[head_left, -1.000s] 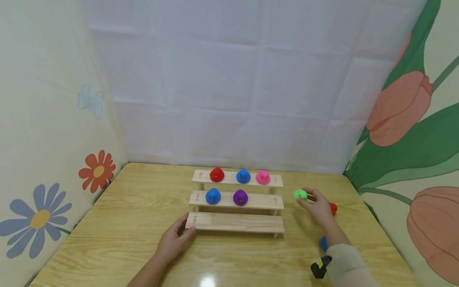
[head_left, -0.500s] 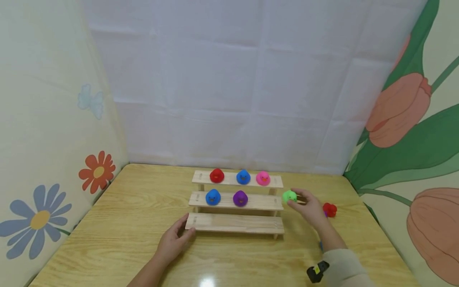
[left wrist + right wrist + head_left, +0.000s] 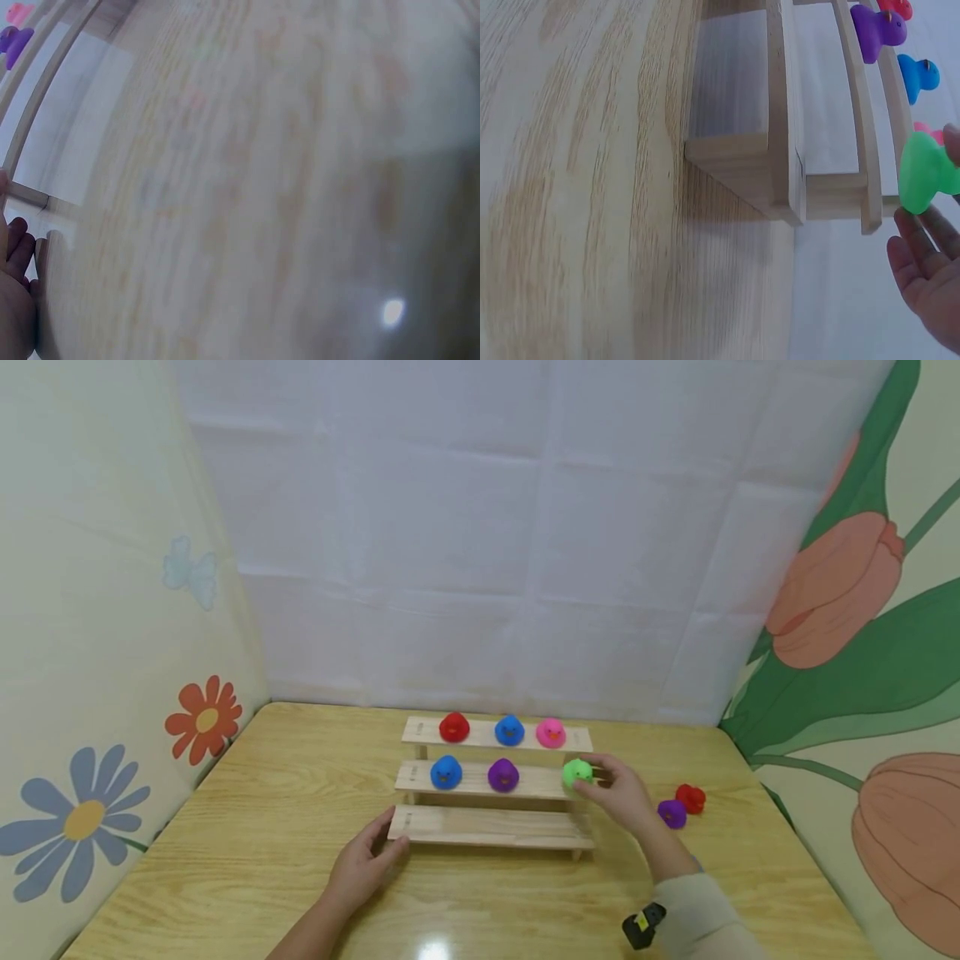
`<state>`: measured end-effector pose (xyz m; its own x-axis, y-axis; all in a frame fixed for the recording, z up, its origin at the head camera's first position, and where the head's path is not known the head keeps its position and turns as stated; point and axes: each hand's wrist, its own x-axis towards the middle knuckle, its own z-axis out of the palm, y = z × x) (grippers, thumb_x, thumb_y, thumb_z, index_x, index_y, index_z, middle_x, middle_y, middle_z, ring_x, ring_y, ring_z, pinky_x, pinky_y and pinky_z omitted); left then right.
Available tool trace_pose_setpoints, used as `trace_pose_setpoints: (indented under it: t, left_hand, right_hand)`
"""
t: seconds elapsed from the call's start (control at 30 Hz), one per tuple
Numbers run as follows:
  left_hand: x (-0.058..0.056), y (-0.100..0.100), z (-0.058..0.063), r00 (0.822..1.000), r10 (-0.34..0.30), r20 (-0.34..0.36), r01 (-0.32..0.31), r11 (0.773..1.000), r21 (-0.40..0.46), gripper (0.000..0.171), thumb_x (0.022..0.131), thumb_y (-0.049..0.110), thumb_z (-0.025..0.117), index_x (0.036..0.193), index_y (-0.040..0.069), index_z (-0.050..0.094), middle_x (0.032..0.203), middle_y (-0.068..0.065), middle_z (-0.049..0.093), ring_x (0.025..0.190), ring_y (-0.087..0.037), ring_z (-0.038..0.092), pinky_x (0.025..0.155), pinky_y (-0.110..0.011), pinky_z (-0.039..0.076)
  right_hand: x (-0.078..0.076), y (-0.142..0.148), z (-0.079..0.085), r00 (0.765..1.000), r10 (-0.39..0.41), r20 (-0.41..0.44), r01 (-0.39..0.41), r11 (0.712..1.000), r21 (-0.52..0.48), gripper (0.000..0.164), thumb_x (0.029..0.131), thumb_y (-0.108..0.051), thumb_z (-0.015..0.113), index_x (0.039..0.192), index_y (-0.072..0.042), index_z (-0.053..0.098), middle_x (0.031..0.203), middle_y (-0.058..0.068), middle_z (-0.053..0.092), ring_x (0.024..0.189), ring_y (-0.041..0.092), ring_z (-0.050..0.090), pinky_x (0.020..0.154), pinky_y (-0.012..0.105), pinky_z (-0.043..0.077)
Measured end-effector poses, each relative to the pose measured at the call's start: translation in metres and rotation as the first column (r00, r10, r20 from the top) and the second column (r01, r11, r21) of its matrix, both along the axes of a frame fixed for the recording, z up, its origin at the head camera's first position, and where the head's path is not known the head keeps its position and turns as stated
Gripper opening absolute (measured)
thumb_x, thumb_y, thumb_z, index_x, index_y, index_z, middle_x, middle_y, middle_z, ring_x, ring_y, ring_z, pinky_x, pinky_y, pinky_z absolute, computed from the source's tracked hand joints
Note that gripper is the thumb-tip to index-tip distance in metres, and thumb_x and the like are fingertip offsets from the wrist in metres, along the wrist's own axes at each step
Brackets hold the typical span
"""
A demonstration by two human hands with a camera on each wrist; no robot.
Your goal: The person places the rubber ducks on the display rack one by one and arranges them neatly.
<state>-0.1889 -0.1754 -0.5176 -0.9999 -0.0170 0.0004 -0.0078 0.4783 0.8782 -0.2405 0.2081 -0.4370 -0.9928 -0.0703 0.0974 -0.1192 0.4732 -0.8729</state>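
Pale, straight-grained wooden three-tier rack [image 3: 491,827], left hand [image 3: 363,865] gripping its lowest step's end, smooth, rounded, bright-green duck [image 3: 577,773] pinched in right hand [image 3: 619,792], wood-grain tabletop [image 3: 487,910].

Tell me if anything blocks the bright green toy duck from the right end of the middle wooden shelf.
Nothing visible does. The right hand holds the bright green toy duck at that end; on the middle wooden shelf, the purple toy duck stands apart to its left.
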Motion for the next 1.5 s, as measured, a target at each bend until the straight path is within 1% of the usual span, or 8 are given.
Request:
trace_pose_setpoints:
  t: [0.1,0.23,0.4,0.5,0.63,0.9,1.27,1.5]
  left_hand:
    - [0.000,0.000,-0.001,1.000,0.000,-0.001,0.000,1.000,0.002,0.065,0.095,0.032,0.065,0.148,0.004,0.040,0.142,-0.022,0.053,0.138,-0.038,0.044,0.115,-0.055,0.032]
    - [0.000,0.000,-0.001,1.000,0.003,0.002,-0.003,1.000,0.008,0.065,0.095,0.031,0.065,0.148,0.004,0.040,0.142,-0.022,0.053,0.138,-0.038,0.044,0.116,-0.055,0.032]
    - [-0.001,0.000,-0.002,1.000,0.006,0.003,-0.006,1.000,0.011,0.065,0.095,0.031,0.065,0.148,0.005,0.041,0.142,-0.022,0.054,0.138,-0.038,0.044,0.116,-0.056,0.032]
    - [0.000,0.000,-0.001,1.000,0.006,0.005,-0.006,1.000,0.008,0.065,0.095,0.031,0.065,0.149,0.005,0.040,0.142,-0.022,0.054,0.138,-0.038,0.043,0.116,-0.056,0.031]
    - [0.000,0.000,-0.001,1.000,0.005,0.008,-0.005,1.000,0.005,0.065,0.095,0.032,0.065,0.149,0.005,0.040,0.142,-0.022,0.053,0.139,-0.038,0.043,0.116,-0.056,0.031]
    - [0.000,0.000,-0.001,1.000,0.002,0.002,-0.002,1.000,0.004,0.065,0.095,0.032,0.065,0.149,0.004,0.040,0.143,-0.022,0.052,0.138,-0.038,0.043,0.116,-0.055,0.032]
    - [0.002,0.001,-0.001,1.000,0.002,-0.006,-0.002,1.000,-0.008,0.065,0.095,0.032,0.065,0.148,0.004,0.040,0.141,-0.022,0.054,0.138,-0.039,0.044,0.116,-0.057,0.031]
    - [0.000,0.000,-0.001,1.000,0.001,0.001,-0.001,1.000,0.001,0.065,0.095,0.032,0.064,0.149,0.005,0.040,0.143,-0.022,0.052,0.139,-0.039,0.042,0.116,-0.056,0.030]
  right_hand:
    - [-0.001,-0.008,-0.001,1.000,0.001,0.002,-0.001,1.000,-0.016,0.046,0.087,-0.015,0.074,0.129,-0.004,0.060,0.128,0.020,0.062,0.110,0.033,0.062,0.091,0.041,0.056]
    - [-0.004,-0.017,-0.003,1.000,-0.003,0.009,0.003,1.000,-0.023,0.045,0.085,-0.012,0.076,0.127,-0.004,0.062,0.124,0.019,0.065,0.099,0.026,0.066,0.082,0.032,0.058]
    - [-0.006,-0.025,-0.004,1.000,0.010,-0.005,-0.010,1.000,-0.015,0.046,0.083,-0.009,0.077,0.125,-0.002,0.062,0.115,0.018,0.067,0.095,0.024,0.066,0.083,0.033,0.058]
    - [-0.006,-0.028,-0.003,1.000,0.019,-0.012,-0.019,1.000,-0.002,0.046,0.082,-0.009,0.078,0.125,-0.001,0.062,0.113,0.018,0.068,0.098,0.026,0.066,0.087,0.037,0.057]
    - [-0.008,-0.031,-0.004,1.000,0.028,-0.010,-0.028,0.999,0.018,0.046,0.082,-0.010,0.077,0.125,-0.002,0.063,0.115,0.016,0.068,0.103,0.029,0.066,0.093,0.041,0.055]
    - [-0.010,-0.034,-0.004,1.000,0.030,0.003,-0.030,0.998,0.063,0.045,0.083,-0.012,0.077,0.125,-0.004,0.064,0.116,0.013,0.067,0.101,0.025,0.065,0.092,0.040,0.055]
    - [-0.010,-0.038,-0.002,0.999,0.021,0.051,-0.026,0.995,0.095,0.045,0.084,-0.014,0.076,0.127,-0.009,0.064,0.122,0.011,0.066,0.111,0.028,0.063,0.099,0.045,0.051]
    - [-0.011,-0.038,-0.003,0.998,0.024,0.061,-0.029,0.996,0.084,0.046,0.084,-0.014,0.077,0.128,-0.010,0.063,0.129,0.012,0.063,0.118,0.031,0.060,0.104,0.046,0.048]
